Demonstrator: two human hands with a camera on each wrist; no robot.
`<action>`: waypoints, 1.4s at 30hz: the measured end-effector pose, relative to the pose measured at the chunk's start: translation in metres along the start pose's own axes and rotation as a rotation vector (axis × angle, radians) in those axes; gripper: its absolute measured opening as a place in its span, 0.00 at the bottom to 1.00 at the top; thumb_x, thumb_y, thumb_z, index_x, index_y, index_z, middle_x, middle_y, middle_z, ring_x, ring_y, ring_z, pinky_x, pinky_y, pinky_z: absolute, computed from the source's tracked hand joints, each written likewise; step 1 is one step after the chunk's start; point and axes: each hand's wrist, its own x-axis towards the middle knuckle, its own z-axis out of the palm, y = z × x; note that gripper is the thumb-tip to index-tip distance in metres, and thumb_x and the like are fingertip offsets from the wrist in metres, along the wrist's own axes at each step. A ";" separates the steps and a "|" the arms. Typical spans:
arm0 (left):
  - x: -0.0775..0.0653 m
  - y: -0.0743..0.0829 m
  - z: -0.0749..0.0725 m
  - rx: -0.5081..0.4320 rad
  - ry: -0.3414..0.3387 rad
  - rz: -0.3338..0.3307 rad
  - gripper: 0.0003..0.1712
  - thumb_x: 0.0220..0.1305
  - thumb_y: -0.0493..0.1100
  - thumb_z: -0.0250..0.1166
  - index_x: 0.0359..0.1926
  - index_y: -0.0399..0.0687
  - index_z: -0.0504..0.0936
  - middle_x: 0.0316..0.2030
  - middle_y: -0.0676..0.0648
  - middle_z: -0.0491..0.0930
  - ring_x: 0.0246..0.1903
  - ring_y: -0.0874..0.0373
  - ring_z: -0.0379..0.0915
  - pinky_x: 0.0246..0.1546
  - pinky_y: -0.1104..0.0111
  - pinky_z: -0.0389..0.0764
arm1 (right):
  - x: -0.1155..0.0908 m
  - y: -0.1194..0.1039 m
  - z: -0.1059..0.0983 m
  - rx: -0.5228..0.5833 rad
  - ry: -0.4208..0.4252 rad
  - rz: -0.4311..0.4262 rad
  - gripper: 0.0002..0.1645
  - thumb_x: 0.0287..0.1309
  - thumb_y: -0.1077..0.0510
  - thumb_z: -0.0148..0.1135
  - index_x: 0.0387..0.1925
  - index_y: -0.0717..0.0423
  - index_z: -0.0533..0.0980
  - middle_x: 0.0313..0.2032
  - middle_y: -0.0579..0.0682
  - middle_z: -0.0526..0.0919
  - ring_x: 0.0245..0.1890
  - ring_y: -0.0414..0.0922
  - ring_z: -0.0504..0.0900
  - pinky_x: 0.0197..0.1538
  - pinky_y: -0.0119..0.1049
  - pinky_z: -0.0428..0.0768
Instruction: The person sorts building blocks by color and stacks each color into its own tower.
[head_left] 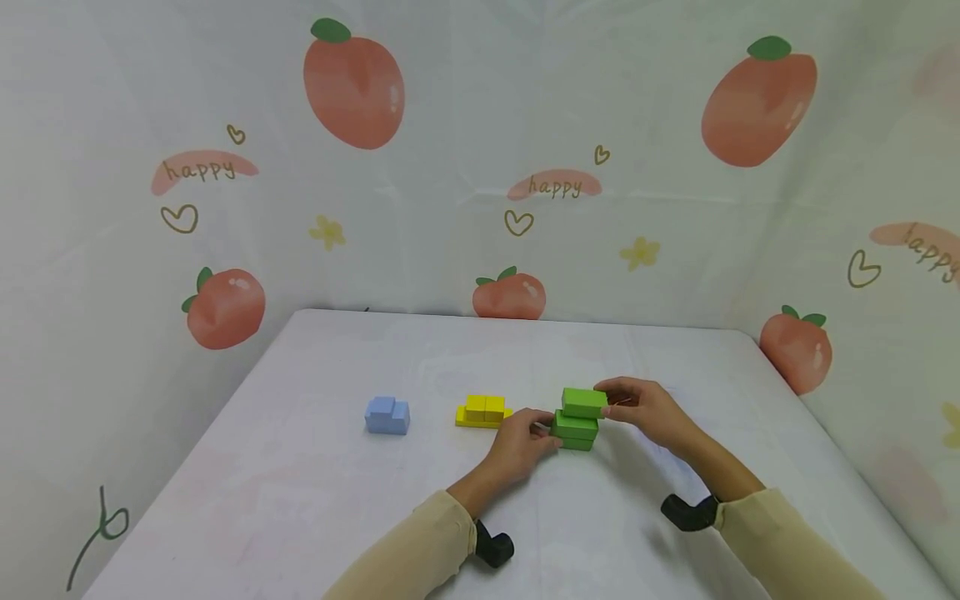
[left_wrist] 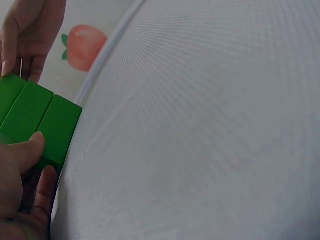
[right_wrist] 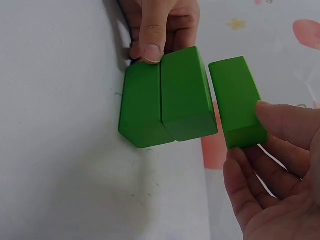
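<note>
Two green rectangular blocks (head_left: 574, 430) lie one on the other on the white table. My left hand (head_left: 521, 442) holds this pair at its left side, with the thumb (left_wrist: 34, 150) against the front. Above them is a third green block (head_left: 584, 403), pinched at its right end by the thumb and fingers of my right hand (head_left: 648, 410). In the right wrist view a narrow gap shows between that block (right_wrist: 237, 95) and the pair (right_wrist: 182, 95). The upper block juts a little to the right of the ones below.
Left of the hands stand some yellow blocks (head_left: 484, 409), two side by side on a flat base. Farther left is a small group of light blue blocks (head_left: 387, 416). A fruit-printed cloth (head_left: 435, 192) hangs behind the white table (head_left: 300, 500). Black wrist mounts (head_left: 495, 546) project from both sleeves.
</note>
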 end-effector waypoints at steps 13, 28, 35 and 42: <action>0.000 0.000 0.000 -0.003 -0.006 -0.012 0.22 0.59 0.38 0.70 0.55 0.41 0.80 0.46 0.51 0.79 0.37 0.65 0.74 0.40 0.72 0.77 | -0.001 0.003 0.006 0.016 -0.023 -0.011 0.22 0.59 0.60 0.66 0.54 0.65 0.76 0.46 0.55 0.82 0.45 0.50 0.79 0.45 0.34 0.78; -0.002 0.001 -0.001 -0.012 0.000 0.003 0.21 0.59 0.38 0.70 0.54 0.41 0.80 0.45 0.50 0.79 0.36 0.65 0.74 0.39 0.72 0.77 | -0.004 0.001 0.009 0.048 -0.033 -0.049 0.22 0.59 0.62 0.66 0.53 0.66 0.76 0.44 0.56 0.82 0.45 0.51 0.79 0.46 0.33 0.78; -0.002 0.004 -0.001 -0.010 0.001 -0.014 0.21 0.59 0.37 0.70 0.55 0.41 0.80 0.45 0.51 0.79 0.36 0.65 0.74 0.39 0.72 0.77 | -0.004 0.002 0.010 0.050 -0.034 -0.058 0.21 0.58 0.62 0.67 0.53 0.65 0.76 0.44 0.55 0.82 0.45 0.52 0.78 0.45 0.34 0.78; -0.002 0.003 0.000 -0.012 -0.004 -0.017 0.22 0.59 0.38 0.70 0.55 0.42 0.80 0.45 0.52 0.79 0.36 0.66 0.73 0.39 0.73 0.76 | -0.004 0.004 0.010 0.046 -0.032 -0.069 0.23 0.57 0.62 0.67 0.54 0.65 0.76 0.46 0.57 0.81 0.46 0.52 0.78 0.45 0.34 0.78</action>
